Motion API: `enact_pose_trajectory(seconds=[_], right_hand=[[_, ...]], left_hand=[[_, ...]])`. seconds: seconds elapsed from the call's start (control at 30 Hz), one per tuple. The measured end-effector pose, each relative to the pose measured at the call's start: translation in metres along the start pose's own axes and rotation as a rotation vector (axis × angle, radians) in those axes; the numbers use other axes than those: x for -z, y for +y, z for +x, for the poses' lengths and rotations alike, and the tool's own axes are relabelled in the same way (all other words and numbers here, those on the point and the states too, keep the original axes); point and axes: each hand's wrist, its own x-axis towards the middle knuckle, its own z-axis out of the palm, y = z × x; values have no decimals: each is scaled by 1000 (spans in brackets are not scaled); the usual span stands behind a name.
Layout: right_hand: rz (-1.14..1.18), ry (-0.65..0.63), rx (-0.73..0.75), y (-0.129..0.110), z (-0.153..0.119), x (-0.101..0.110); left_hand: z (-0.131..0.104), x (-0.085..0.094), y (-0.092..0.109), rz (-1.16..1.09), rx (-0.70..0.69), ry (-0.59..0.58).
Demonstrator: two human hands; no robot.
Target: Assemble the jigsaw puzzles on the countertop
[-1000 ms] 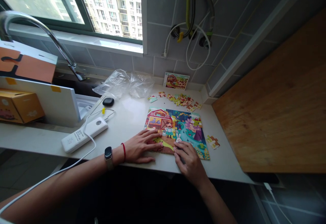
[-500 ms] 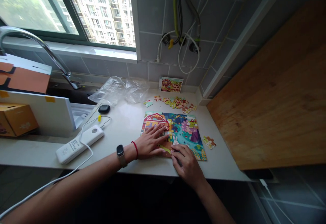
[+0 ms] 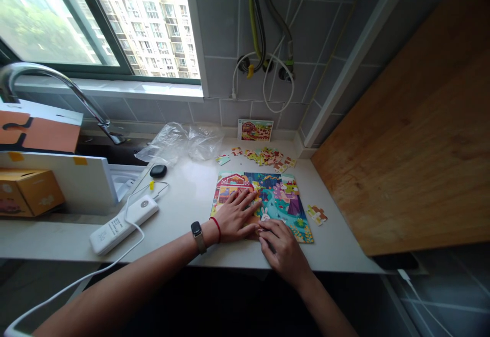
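Observation:
A colourful jigsaw puzzle (image 3: 281,201) lies flat on the counter, with a red barn on its left part and a blue-green scene with a rabbit on its right. My left hand (image 3: 239,217) rests palm down across the barn side, fingers stretched and spread. Near its thumb, at the puzzle's lower middle, my right hand (image 3: 283,245) has bent fingers with the tips drawn together on the surface; whatever they hold or press is hidden. Loose puzzle pieces (image 3: 264,156) lie heaped behind the board. A few joined pieces (image 3: 317,214) sit to its right.
A picture card (image 3: 255,130) leans on the tiled wall. Clear plastic bags (image 3: 184,143), a black case (image 3: 158,171) and a white power bank (image 3: 124,224) with its cable are to the left, before the sink tap (image 3: 69,81). A wooden panel (image 3: 406,138) bounds the right side.
My left hand has slid slightly right over the puzzle, closer to my right hand. My right hand stays at the lower middle, and the camera view has shifted a little.

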Motion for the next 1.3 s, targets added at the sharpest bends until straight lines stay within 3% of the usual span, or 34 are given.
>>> enact_pose_trajectory(seconds=[0.4, 0.5, 0.63, 0.73, 0.83, 1.0, 1.3], right_hand=[[43, 1, -8, 5, 0, 3], [-16, 78, -73, 32, 11, 13], [-189, 207, -228, 92, 38, 24], [-261, 135, -252, 129, 54, 24], [-307, 38, -233, 144, 62, 19], [-422, -68, -195, 138, 66, 20], [-593, -401, -272, 114, 88, 42]], left_hand=[[0, 1, 3, -7, 28, 21], [0, 1, 2, -12, 24, 13], [0, 2, 2, -14, 33, -4], [1, 4, 4, -20, 35, -7], [1, 5, 5, -30, 44, -9], [0, 4, 5, -34, 50, -18], [1, 6, 6, -23, 48, -31]])
